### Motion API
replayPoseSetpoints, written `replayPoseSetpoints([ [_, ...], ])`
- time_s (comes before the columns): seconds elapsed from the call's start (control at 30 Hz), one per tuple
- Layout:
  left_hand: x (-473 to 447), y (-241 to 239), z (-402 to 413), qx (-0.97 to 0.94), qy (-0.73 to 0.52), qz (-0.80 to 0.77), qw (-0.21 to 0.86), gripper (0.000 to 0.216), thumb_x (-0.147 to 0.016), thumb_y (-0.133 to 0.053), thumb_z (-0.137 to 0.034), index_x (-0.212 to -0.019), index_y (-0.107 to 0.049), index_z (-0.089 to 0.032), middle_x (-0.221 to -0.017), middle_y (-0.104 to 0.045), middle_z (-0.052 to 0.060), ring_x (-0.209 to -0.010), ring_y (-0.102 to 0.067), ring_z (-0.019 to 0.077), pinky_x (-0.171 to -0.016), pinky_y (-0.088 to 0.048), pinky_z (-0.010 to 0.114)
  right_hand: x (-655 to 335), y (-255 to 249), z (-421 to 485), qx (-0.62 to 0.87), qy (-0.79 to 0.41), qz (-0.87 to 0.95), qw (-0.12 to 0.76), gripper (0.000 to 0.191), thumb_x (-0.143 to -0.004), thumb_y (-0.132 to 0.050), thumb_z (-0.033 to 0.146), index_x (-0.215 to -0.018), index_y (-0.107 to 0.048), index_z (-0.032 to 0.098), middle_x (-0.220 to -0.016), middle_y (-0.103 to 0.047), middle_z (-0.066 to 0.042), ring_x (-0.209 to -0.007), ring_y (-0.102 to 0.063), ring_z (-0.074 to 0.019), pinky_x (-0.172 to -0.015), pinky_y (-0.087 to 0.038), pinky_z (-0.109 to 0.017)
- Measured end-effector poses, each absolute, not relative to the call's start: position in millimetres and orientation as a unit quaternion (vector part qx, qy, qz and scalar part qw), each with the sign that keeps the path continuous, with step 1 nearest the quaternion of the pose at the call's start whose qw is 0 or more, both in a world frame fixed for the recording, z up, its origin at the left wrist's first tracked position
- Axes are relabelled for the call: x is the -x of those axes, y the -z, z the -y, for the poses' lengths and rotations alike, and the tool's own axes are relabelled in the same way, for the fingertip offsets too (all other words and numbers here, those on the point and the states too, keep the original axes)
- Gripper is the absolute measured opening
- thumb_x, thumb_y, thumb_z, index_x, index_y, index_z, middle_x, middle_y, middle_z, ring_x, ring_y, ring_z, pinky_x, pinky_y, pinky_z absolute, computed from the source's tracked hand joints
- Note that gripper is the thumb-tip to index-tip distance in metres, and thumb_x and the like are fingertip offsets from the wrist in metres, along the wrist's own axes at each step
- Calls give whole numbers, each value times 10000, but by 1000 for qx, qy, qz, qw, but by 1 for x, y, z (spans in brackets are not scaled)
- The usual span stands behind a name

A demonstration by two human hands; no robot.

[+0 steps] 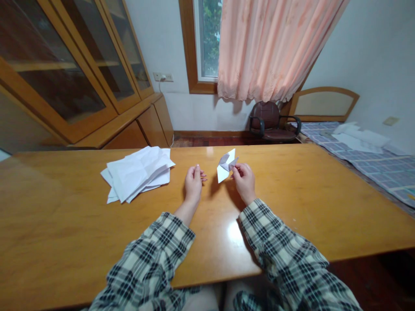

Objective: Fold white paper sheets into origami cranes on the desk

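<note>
My right hand (pixel 244 181) is closed in a pinch on one edge of a white origami figure (pixel 224 166). The folded paper has several pointed flaps, some in shade, and is held up just over the wooden table, where its shadow falls. To the left of it, my left hand (pixel 194 181) holds nothing that I can see; its fingers are loosely bent and a little apart, not touching the paper. Farther left lies a loose stack of white paper sheets (pixel 136 172), creased and unevenly piled.
The wooden table (pixel 275 250) stretches to both sides. Behind it are a glass-door cabinet (pixel 74 125) at the left, a brown armchair (pixel 270 123) below a pink curtain (pixel 266 52), and a bed (pixel 372 160) with papers on it at the right.
</note>
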State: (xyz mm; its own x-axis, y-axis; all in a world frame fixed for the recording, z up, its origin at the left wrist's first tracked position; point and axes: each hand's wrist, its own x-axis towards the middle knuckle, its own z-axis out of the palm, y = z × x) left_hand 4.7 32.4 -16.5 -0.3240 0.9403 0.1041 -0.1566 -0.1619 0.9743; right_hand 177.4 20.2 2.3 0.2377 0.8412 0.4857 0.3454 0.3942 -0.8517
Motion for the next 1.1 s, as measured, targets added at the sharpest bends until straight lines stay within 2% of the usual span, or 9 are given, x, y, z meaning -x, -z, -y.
replayPoseSetpoints([
  [0.17, -2, 12, -29, -561, -613, -477, 286, 308, -856, -581, -459, -1043, -628, -218, -1053, -576, 57, -916, -581, 153, -748, -498, 254, -180, -4, -22, 481, -193, 657, 548, 146, -831, -601, 308, -781, -708, 222, -798, -594, -49, -758, -541, -188, -662, -429, -319],
  [0.27, -4, 13, -28, -620, -579, -455, 270, 269, -847, -610, -412, -1028, -674, -225, -1055, -560, 58, -957, -576, 167, -835, -484, 281, -180, -5, -22, 472, -209, 674, 529, 147, -819, -614, 316, -779, -726, 229, -771, -597, -45, -728, -532, -184, -639, -421, -318],
  [0.43, -4, 18, -33, -606, -591, -450, 284, 227, -808, -649, -404, -887, -694, -197, -966, -550, 48, -900, -584, 170, -798, -496, 285, -179, -6, -22, 469, -244, 659, 535, 147, -787, -639, 346, -746, -730, 238, -742, -604, -39, -705, -527, -180, -631, -421, -319],
  [0.63, -2, 12, -32, -566, -622, -469, 269, 206, -818, -625, -396, -842, -649, -193, -937, -543, 38, -847, -564, 154, -754, -478, 259, -178, -5, -23, 478, -268, 621, 561, 152, -789, -627, 350, -747, -723, 240, -744, -616, -31, -726, -544, -181, -654, -434, -315],
  [0.93, -4, 6, -27, -577, -620, -457, 271, 194, -848, -593, -383, -832, -624, -192, -903, -539, 31, -838, -551, 150, -747, -460, 245, -177, -8, -21, 485, -255, 611, 570, 159, -797, -634, 355, -729, -711, 233, -714, -596, -22, -703, -532, -176, -650, -424, -311],
  [1.1, -7, 11, -27, -598, -591, -431, 329, 230, -777, -680, -365, -936, -648, -203, -955, -562, 38, -868, -577, 158, -758, -483, 251, -177, -10, -20, 469, -254, 644, 548, 139, -781, -643, 349, -736, -719, 243, -739, -617, -36, -725, -537, -188, -649, -431, -324],
])
